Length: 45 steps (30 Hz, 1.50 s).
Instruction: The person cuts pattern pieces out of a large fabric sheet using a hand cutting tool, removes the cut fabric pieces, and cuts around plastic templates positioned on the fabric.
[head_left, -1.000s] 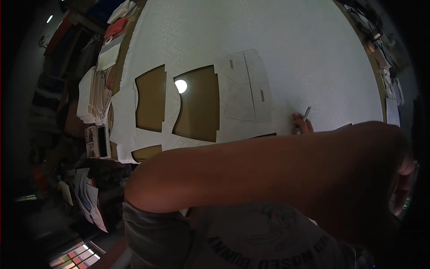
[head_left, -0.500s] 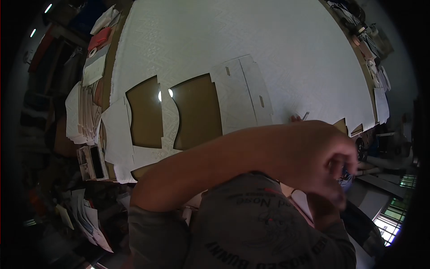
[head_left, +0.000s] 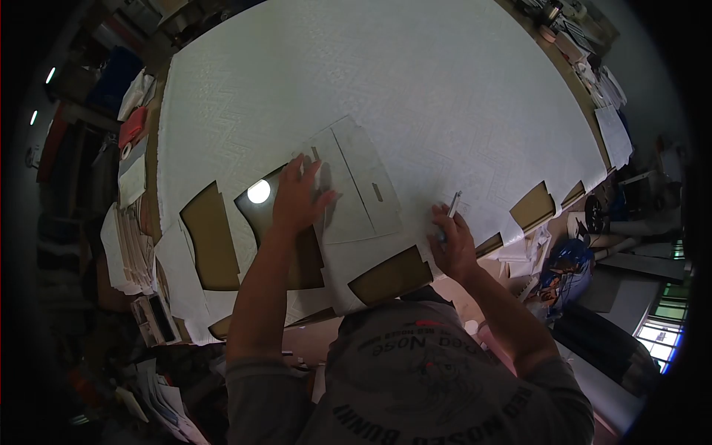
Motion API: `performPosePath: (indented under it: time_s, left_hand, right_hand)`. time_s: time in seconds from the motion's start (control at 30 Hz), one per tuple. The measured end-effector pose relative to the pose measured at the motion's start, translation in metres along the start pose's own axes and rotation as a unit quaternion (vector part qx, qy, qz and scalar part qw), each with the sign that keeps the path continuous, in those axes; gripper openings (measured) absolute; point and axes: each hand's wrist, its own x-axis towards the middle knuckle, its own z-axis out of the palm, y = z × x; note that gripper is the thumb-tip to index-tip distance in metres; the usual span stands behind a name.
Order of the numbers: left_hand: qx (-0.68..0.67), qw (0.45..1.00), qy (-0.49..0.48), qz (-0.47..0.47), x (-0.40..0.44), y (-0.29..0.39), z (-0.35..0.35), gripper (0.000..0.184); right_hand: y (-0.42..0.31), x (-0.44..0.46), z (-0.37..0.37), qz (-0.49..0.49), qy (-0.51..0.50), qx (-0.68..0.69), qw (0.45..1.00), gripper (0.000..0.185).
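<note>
White patterned fabric (head_left: 386, 67) covers the table, with brown surface showing through curved cut-outs. My left hand (head_left: 299, 194), fingers spread, rests at the left edge of a translucent template (head_left: 352, 182) lying on the fabric. This template has a long dark slit and two small slots. To its right, my right hand (head_left: 451, 237) has its fingers wrapped round a slim silvery tool (head_left: 455, 202), which points away from me. The tool's exact kind is hard to make out.
Stacked paper patterns (head_left: 126, 252), a red item (head_left: 133, 127) and a small box (head_left: 154, 319) line the left edge. Papers (head_left: 614, 137) hang at the right edge. A blue object with wires (head_left: 567, 265) sits beyond the table's near right side.
My left arm has swung back from the right, and the left hand has come down on the template's left edge. My right hand is now in full view with the tool. The view has shifted.
</note>
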Motion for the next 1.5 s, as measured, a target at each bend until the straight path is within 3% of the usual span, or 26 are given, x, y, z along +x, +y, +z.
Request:
performPosePath:
  time_s: [0.13, 0.43, 0.97, 1.5]
  left_hand:
    - [0.053, 0.997, -0.039, 0.032, 0.006, 0.001, 0.006, 0.076]
    - [0.056, 0.998, -0.019, 0.03, 0.012, 0.001, 0.014, 0.076]
    - [0.062, 0.996, -0.052, 0.029, 0.011, 0.001, 0.009, 0.088]
    - [0.043, 0.999, -0.026, 0.015, 0.007, -0.004, 0.015, 0.091]
  right_hand:
    - [-0.019, 0.017, 0.007, 0.0, -0.043, 0.019, 0.999, 0.05]
    - [-0.011, 0.049, 0.027, -0.056, -0.104, 0.008, 0.993, 0.051]
    - [-0.012, 0.051, 0.026, -0.074, -0.099, -0.009, 0.992, 0.05]
    - [-0.012, 0.052, 0.027, -0.067, -0.093, 0.002, 0.993, 0.051]
